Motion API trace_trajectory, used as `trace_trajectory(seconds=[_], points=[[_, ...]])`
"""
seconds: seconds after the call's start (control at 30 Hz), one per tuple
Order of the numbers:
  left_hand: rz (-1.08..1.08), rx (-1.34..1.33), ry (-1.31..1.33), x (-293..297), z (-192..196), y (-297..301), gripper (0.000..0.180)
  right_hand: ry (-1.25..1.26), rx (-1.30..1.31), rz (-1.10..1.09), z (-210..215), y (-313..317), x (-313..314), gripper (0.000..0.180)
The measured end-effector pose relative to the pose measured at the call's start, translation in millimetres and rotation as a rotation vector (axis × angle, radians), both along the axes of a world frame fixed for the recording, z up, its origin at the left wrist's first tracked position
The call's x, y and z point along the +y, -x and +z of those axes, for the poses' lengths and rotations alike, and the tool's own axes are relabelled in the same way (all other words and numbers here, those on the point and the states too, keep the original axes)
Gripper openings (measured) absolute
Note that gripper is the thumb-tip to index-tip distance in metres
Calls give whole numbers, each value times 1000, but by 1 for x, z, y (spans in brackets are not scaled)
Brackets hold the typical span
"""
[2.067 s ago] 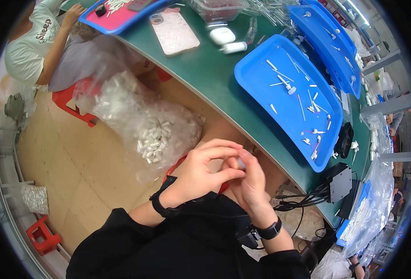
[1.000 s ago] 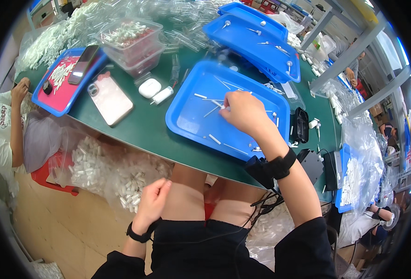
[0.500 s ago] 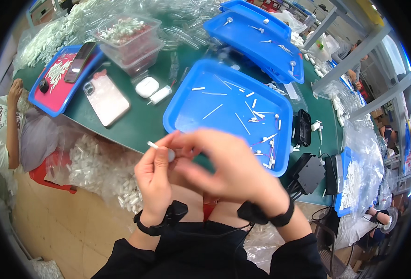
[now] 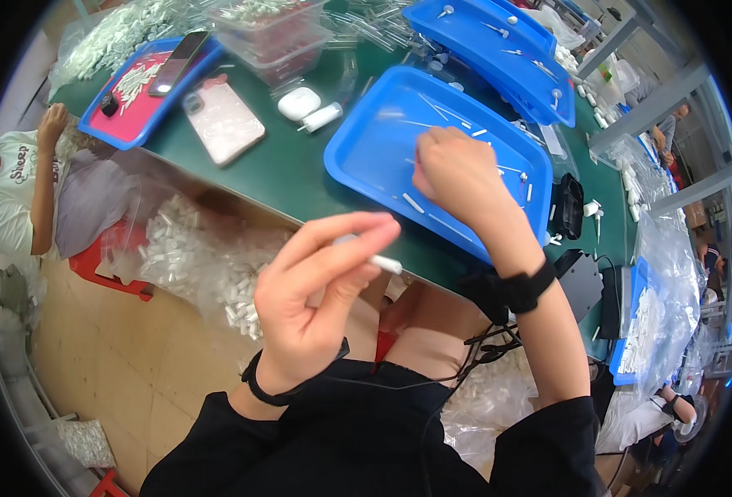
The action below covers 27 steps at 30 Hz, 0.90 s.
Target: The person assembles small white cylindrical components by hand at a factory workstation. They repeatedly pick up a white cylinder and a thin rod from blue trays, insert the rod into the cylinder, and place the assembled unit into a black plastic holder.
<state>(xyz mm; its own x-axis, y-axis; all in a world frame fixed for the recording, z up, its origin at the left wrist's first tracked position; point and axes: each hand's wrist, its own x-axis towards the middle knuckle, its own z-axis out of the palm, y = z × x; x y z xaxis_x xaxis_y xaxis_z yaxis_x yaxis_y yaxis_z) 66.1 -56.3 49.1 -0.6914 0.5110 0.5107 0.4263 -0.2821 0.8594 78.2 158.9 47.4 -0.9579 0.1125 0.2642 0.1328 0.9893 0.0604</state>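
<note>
My left hand (image 4: 316, 282) is in front of the table's near edge, thumb and fingers pinched. A small white cylindrical part (image 4: 385, 264) sticks out from between its fingertips; the rest of it is hidden by the fingers. Over the large blue tray (image 4: 357, 178) is my right hand (image 4: 461, 170), its back up and its fingers curled down and closed. What those fingers hold, if anything, is hidden. Thin white sticks and short white tubes (image 4: 413, 203) lie in the tray around that hand.
A pink phone case or phone (image 4: 225, 124), a white earbud case (image 4: 299, 103) and a white cylinder (image 4: 323, 118) lie left of the tray. Stacked clear boxes (image 4: 283, 62), another blue tray (image 4: 125, 137) and stacked blue trays (image 4: 498, 70) stand farther back. A person (image 4: 26, 182) sits at left.
My right hand has left my left hand and moved up and right over the tray. My left hand has moved right, still pinching the white part. The view has shifted.
</note>
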Motion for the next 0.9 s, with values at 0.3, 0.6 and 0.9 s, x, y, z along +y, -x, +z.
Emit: trace_trajectory(seconds=[0.3,0.6,0.9], points=[[-132,95,-162,-10,4,-16,9,704,607,387,74,-111,-83,26],[-91,230,-101,-6,6,-30,11,576,668,364,55,-129,-82,31],[-42,333,59,0,11,-37,25,613,527,108,48,-144,-79,26]])
